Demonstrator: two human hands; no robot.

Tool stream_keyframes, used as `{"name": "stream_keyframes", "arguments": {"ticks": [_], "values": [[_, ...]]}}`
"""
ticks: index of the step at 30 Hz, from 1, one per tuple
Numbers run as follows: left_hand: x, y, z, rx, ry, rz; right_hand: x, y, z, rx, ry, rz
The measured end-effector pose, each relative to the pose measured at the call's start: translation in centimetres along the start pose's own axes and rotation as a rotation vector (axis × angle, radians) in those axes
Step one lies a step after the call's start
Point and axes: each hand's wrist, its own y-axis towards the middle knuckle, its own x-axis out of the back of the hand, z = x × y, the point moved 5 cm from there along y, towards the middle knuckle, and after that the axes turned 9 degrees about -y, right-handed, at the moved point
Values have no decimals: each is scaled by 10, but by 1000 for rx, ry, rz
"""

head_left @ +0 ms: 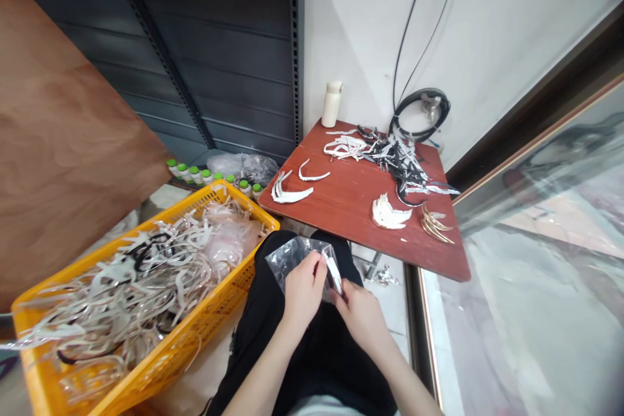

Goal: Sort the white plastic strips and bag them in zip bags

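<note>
Above my lap, my left hand is closed on a clear plastic bag, its fingers at the bag's edge. Beside it, my right hand grips the lower end of a narrow white strip that lies along the bag's opening. Whether the strip is inside the bag or against it, I cannot tell. On the red-brown table ahead lie curved white strips, a fanned white bundle and several gold curved strips.
A yellow crate heaped with tangled pale strips stands at my left. Black and silver strips and a cream bottle sit on the table. Coiled black cable rests by the wall. Green-capped bottles line the floor.
</note>
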Motion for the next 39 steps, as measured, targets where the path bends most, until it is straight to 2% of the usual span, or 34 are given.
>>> {"name": "stream_keyframes", "arguments": {"ticks": [6,9,12,14,17,20,23,28,31,34,36,39], "values": [[5,-3,-7,-23,227,7,5,9,8,19,-92,107],[-1,-7,-18,-119,322,111,9,13,8,30,-22,111],[-10,-12,-28,-201,355,222,11,15,7,64,181,59],[-13,-14,-32,-218,343,245,8,16,5,73,356,32],[-10,-16,-35,-222,253,216,-5,13,-1,35,703,52],[-3,-22,-35,-265,148,166,-26,6,-9,-107,1118,93],[2,-35,-25,-267,111,141,-43,-4,-13,-293,1409,113],[3,-60,19,13,173,142,-57,-19,-1,-504,1586,150],[10,-75,42,124,129,93,-60,-22,17,-476,1628,178],[17,-89,54,80,-44,115,-61,-21,36,-395,1677,243],[20,-96,57,37,-152,146,-64,-18,47,-376,1702,335],[26,-103,61,61,-241,157,-65,-7,61,-348,1670,485]]}}
